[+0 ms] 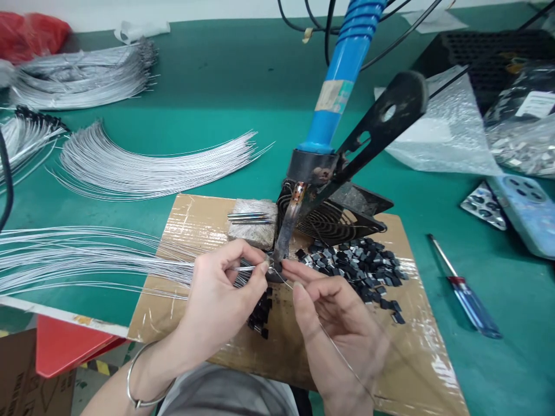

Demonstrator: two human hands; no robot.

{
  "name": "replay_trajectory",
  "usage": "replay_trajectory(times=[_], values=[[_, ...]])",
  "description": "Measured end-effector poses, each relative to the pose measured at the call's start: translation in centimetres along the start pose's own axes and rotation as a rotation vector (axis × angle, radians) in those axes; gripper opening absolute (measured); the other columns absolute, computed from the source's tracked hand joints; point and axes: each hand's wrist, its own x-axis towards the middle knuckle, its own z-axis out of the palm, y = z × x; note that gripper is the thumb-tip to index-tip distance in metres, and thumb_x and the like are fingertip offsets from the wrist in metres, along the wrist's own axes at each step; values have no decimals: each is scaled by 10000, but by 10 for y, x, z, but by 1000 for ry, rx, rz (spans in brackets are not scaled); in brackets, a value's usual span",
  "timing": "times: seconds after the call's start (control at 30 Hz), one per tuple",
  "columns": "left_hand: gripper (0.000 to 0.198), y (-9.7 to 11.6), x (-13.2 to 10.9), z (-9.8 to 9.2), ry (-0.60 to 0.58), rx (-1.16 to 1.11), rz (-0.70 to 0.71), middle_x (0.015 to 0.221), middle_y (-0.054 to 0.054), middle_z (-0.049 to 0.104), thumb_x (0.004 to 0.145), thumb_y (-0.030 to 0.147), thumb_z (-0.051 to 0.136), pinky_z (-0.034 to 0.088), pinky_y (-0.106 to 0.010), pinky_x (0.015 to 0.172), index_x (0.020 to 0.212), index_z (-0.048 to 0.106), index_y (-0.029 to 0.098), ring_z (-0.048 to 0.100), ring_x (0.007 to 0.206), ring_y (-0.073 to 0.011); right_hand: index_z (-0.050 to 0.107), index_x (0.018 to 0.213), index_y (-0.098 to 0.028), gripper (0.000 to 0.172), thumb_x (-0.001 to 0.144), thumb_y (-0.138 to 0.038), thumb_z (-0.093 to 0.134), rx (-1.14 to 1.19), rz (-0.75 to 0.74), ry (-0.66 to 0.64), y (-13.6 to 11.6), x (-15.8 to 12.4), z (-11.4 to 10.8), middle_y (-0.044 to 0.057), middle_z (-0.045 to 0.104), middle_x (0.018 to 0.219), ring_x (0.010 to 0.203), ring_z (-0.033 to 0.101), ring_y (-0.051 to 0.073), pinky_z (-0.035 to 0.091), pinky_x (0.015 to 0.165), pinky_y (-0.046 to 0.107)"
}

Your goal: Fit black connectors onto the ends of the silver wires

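My left hand [225, 289] is closed in a pinch on a thin white wire [243, 268], its end close to the iron's tip. Between the thumb and fingers of my right hand [336, 329] runs a thin solder wire [336, 348], reaching up to the same spot. A blue-handled soldering iron [321, 130] slants down in a black clamp, its dark tip [281, 245] just above my fingertips. The small part at the joint is mostly hidden by my fingers. Small black connector pieces [364, 268] lie heaped right of the tip, with more [260, 315] under my left hand.
Bundles of white wires [143, 164] lie at the left and back. A cardboard sheet [173, 231] covers the front of the green table. A black fan [338, 219] and a wrapped block [255, 231] stand behind the tip. Rightward lie a screwdriver [466, 289] and a phone [526, 202].
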Motion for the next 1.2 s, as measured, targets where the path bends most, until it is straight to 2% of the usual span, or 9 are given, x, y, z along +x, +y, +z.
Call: replay_trajectory(times=[0.2,0.37,0.47,0.83,1.2], values=[[83,0,1,2,0,56,7,680,-15,650,794,177,625,441,-262,581,716,653,168,638,704,-182,608,782,-218,169,938,-171,651,-5,-24,-7,3,2,-1,63,770,1145,1089,734,181,598,946,296],[83,-3,1,1,-9,41,-2,772,-45,719,797,183,620,492,-278,637,721,650,172,677,768,-202,602,786,-230,170,939,-174,650,-12,-28,-23,3,2,0,34,772,1144,1086,733,150,584,948,250],[81,-3,1,1,-6,38,-2,823,-63,744,791,183,618,511,-292,661,716,646,172,689,788,-211,607,785,-223,154,926,-199,664,-54,-31,-15,3,0,-1,67,771,1147,1073,739,180,596,911,274],[79,0,0,0,-3,38,-1,810,-69,743,783,185,616,518,-300,664,714,648,164,689,777,-218,598,763,-229,164,899,-277,677,-155,-34,71,3,-5,4,96,775,1120,1054,740,242,574,922,375],[77,0,2,0,11,39,-2,802,-49,739,779,176,629,500,-267,633,705,650,169,683,763,-196,582,747,-247,161,874,-260,681,-191,-64,72,3,-3,6,61,782,1113,1023,747,243,578,878,369]])
